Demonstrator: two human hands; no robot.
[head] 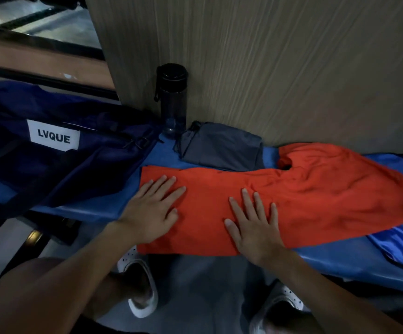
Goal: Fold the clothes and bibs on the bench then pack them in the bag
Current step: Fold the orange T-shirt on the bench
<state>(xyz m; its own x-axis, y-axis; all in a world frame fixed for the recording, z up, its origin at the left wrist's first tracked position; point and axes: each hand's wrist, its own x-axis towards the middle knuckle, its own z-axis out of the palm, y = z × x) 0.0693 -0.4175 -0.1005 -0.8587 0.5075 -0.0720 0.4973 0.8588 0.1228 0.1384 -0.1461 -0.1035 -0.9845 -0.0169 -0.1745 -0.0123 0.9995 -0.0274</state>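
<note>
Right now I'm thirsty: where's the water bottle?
Head view, left of centre: the water bottle stands on the bench against the wooden wall, between the navy bag and the folded grey garment.

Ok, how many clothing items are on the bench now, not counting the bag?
3. An orange garment spread flat under the left hand and right hand; a folded grey garment behind it; a shiny blue garment at the right, partly under the orange. More may lie off-frame.
</note>
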